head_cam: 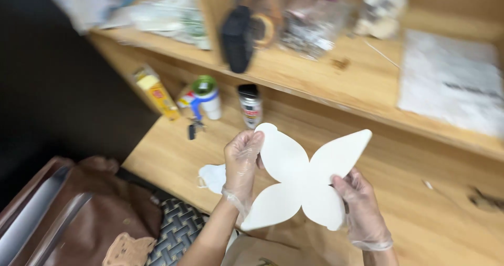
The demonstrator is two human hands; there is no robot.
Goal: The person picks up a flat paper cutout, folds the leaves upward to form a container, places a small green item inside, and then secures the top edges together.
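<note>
Fingers on both gloved hands pinch a white butterfly-shaped cutout (pixel 302 179) by its edges, holding it in the air above the wooden table (pixel 436 218). Our left hand (pixel 242 161) closes on the upper-left wing, thumb on the face and the other fingers behind; our right hand (pixel 359 203) closes on the lower-right wing near its rim.

We judge the hold goes best if we keep it light and at the margins, so the thin sheet stays flat and does not crease at the narrow waist where the four wings meet. Keeping both hands level with each other should stop the cutout from twisting.

We see the flat face turned up toward us. Its long axis runs diagonally, from the lower-left wing tip near our left wrist up to the pointed upper-right wing tip, which aims toward the shelf (pixel 362 82). The shorter axis crosses it from our left hand to our right.

Behind the cutout a dark-capped spray can (pixel 250 106) and a green-lidded tub (pixel 206 95) stand on the table, well apart from our hands.
</note>
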